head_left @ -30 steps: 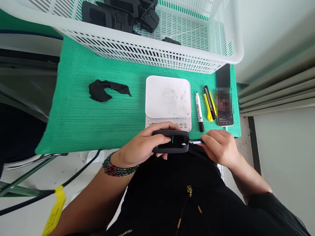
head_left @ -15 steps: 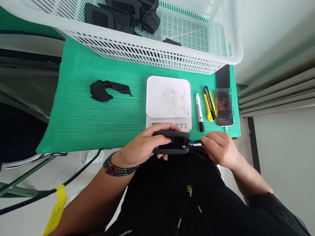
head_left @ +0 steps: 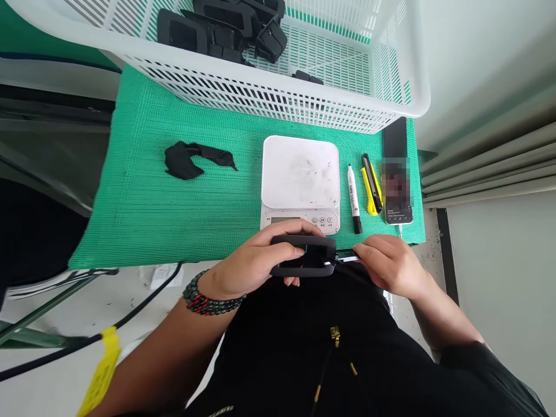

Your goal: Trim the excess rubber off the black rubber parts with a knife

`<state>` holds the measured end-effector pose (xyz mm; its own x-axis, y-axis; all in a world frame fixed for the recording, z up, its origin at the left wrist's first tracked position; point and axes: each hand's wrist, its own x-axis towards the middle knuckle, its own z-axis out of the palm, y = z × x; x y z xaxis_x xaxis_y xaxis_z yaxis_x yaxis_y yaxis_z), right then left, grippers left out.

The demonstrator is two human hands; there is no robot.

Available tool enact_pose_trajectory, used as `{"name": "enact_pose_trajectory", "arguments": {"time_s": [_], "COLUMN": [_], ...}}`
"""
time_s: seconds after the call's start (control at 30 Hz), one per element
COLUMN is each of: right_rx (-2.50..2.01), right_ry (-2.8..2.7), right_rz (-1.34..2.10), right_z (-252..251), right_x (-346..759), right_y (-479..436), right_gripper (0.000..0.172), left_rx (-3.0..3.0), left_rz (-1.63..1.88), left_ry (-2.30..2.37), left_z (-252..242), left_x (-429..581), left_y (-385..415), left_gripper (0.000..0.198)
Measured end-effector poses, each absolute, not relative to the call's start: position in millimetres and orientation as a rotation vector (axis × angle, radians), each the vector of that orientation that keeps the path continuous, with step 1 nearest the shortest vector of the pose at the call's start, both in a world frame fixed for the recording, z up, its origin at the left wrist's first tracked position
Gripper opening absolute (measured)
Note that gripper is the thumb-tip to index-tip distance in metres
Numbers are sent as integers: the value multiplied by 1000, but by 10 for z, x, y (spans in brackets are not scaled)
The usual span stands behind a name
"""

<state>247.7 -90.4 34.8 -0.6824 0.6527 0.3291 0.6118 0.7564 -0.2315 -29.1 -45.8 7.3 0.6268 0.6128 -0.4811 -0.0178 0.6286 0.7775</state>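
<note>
My left hand (head_left: 256,258) is wrapped around a black moulded frame (head_left: 308,271), thumb pressed on its recessed middle. The frame is held level just in front of the kitchen scale (head_left: 300,174), over my dark clothing. At the frame's right end, a slim tool (head_left: 346,256) with a dark and pale body reaches the rim. My right hand (head_left: 388,263) is closed on that tool. Its tip is too small to make out, and my fingers hide the rest of it.
A white slotted basket (head_left: 278,90) with several black parts (head_left: 226,35) stands at the back. Scrap black material (head_left: 185,162) lies left on the green mat (head_left: 174,220). Right of the scale are a marker (head_left: 353,197), a yellow-and-black utility knife (head_left: 372,184) and a phone (head_left: 398,211).
The view has shifted slightly, so the table things sit a little further right. The frame is tipped a bit differently in my left hand; both grips are unchanged.
</note>
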Motion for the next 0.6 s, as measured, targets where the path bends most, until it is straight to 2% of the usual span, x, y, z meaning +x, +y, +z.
{"name": "enact_pose_trajectory", "arguments": {"time_s": [0.6], "right_rx": [-1053], "right_ry": [-2513], "right_rz": [142], "right_z": [315], "right_x": [2428], "right_y": [-886], "right_gripper": [15], "left_rx": [704], "left_rz": [430], "left_ry": [838], "left_z": [65], "left_x": [-274], "left_y": [-469], "left_gripper": [42]}}
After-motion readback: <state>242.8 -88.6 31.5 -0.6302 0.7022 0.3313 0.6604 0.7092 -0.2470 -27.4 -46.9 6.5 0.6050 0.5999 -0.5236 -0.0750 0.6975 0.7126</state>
